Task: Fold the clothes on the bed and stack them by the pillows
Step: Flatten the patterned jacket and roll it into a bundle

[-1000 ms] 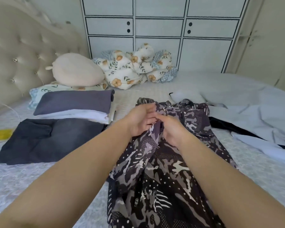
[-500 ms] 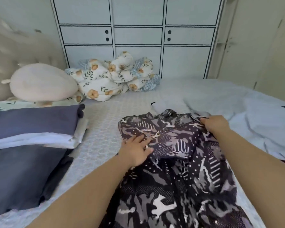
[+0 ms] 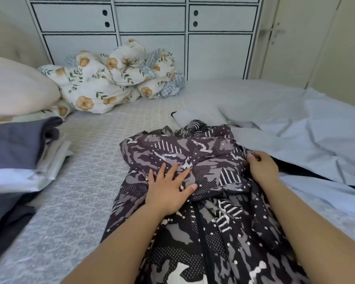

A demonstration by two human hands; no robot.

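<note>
Camo jacket (image 3: 203, 201) is spread over the middle and bottom of the frame on your bed (image 3: 86, 181), which has a pale patterned cover. Your left hand (image 3: 168, 191) lies flat on it with fingers straight and spread. Your right hand (image 3: 262, 169) has its fingers curled into the jacket's right edge, pinching the fabric. Folded stack (image 3: 14, 152) sits at the left edge below a pillow (image 3: 14, 91), floral duvet (image 3: 111, 78) bunched top center against white cabinets (image 3: 152, 37), loose blue sheet (image 3: 305, 130) on the right.
</note>
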